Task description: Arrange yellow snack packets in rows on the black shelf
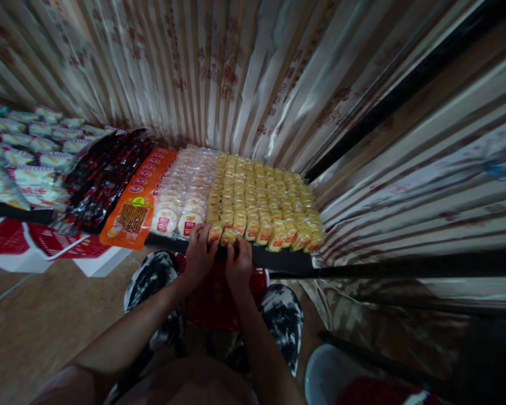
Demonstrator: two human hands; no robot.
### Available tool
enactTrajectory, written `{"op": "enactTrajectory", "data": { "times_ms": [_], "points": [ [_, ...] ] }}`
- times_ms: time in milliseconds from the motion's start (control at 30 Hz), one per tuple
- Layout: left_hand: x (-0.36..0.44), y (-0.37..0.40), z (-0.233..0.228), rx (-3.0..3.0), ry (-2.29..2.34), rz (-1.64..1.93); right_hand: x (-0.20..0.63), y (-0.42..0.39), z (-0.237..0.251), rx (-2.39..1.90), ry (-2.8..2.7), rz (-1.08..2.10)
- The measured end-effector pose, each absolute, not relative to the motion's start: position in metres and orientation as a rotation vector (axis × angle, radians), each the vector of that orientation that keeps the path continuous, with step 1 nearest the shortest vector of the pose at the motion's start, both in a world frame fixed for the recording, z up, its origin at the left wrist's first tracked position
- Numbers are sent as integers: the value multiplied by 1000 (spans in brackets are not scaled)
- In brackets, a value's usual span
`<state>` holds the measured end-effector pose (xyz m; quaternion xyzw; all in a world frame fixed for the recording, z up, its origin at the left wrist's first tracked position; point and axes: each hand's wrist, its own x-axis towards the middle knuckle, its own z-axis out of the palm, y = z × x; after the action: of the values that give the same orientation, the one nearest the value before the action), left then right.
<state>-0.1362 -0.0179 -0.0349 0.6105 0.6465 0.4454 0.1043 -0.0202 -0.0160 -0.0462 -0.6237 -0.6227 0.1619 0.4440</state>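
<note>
While both arms reach forward from the bottom of the view, the two hands meet at the front edge of a dark shelf (278, 260) at about 6 o'clock from the rows of yellow snack packets (261, 197). The left hand (199, 253) has its fingers curled over the front row, touching a yellow packet just beside the white round-cake packets (185, 194). The right hand (238, 260) pinches a single yellow packet (229, 236) at the shelf's front edge, fingers pressed together around it. The hands sit just beside each other, nearly touching.

At 9 o'clock from the yellow rows lie the white packets, then an orange snack bag (137, 205), then dark red packets (105, 177), and farther left pale bags (29, 157). A striped shiny curtain (219, 73) hangs behind the shelf from 10 to 3 o'clock. Below the hands a red basket (213, 304) stands between the person's knees in patterned black-and-white trousers (284, 320).
</note>
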Motion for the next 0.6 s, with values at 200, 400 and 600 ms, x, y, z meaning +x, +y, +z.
{"op": "enactTrajectory", "data": {
  "times_ms": [200,400,600],
  "points": [
    [-143,-10,-50,1782,1876,1388,-31,-11,-40,-1495,-1478,452],
    [-146,-10,-61,1760,1878,1413,-31,-11,-41,-1555,-1492,401],
    [-144,-8,-61,1777,1903,1372,-24,-6,-44,-1533,-1641,363]
  ]
}}
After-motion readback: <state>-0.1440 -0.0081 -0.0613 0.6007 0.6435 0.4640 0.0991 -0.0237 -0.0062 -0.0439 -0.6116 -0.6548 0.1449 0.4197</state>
